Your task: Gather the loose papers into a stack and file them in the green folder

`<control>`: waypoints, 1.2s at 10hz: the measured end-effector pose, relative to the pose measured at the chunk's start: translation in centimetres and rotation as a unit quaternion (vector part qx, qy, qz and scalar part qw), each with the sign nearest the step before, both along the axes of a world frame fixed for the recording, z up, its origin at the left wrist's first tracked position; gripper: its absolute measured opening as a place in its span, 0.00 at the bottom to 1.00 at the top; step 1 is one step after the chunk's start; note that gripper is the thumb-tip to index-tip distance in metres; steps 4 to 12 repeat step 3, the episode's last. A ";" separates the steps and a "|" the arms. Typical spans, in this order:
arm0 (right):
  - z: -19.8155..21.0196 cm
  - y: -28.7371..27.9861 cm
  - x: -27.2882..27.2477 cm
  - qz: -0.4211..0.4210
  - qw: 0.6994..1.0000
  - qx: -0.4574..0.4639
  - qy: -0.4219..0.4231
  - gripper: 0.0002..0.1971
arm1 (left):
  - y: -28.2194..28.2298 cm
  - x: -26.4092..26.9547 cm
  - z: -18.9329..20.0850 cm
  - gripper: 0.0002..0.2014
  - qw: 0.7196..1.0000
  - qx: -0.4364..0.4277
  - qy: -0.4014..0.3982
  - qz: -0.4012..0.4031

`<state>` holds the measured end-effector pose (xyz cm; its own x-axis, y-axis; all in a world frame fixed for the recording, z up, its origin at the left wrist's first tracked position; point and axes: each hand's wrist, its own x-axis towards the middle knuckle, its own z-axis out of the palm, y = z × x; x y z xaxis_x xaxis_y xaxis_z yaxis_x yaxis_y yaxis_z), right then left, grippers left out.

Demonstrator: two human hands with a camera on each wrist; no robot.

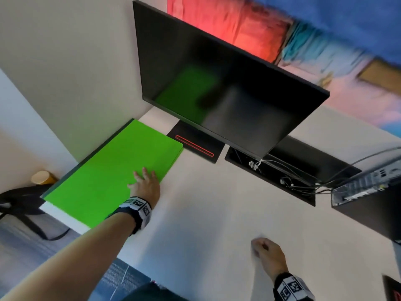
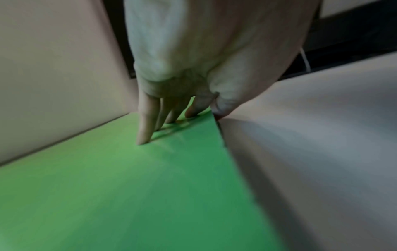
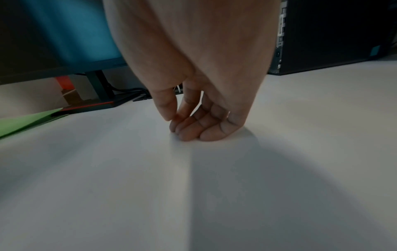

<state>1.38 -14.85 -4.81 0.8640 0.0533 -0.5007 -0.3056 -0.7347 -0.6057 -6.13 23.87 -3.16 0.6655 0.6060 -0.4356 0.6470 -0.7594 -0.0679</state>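
The green folder (image 1: 104, 181) lies closed and flat at the far left corner of the white desk (image 1: 217, 213), against the wall. My left hand (image 1: 144, 183) rests on its cover near the right edge, fingers (image 2: 144, 129) straight and pressing on the folder (image 2: 128, 186), with the thumb at the folder's edge. My right hand (image 1: 265, 252) sits on the bare desk at the front right. Its fingers (image 3: 189, 129) are curled under with the thumb tip touching them, and it holds nothing. The folder's corner (image 3: 19, 122) shows far left of it. I see no loose papers.
A black monitor (image 1: 217, 79) stands behind the folder on a base with a red stripe (image 1: 195, 145). A cable slot (image 1: 271, 170) with wires and a black computer tower (image 1: 368, 192) are at the right. The desk's left edge runs just past the folder.
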 end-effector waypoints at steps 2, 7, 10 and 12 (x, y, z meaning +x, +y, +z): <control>-1.2 -0.1 0.8 -0.005 1.000 0.000 0.004 0.15 | -0.4 0.9 0.0 0.28 0.999 0.046 0.006 -0.012; -2.5 -0.6 0.8 -0.019 1.000 0.015 0.015 0.15 | -1.3 2.2 0.3 0.27 0.998 0.032 -0.042 -0.031; -2.5 -0.6 0.8 -0.019 1.000 0.015 0.015 0.15 | -1.3 2.2 0.3 0.27 0.998 0.032 -0.042 -0.031; -2.5 -0.6 0.8 -0.019 1.000 0.015 0.015 0.15 | -1.3 2.2 0.3 0.27 0.998 0.032 -0.042 -0.031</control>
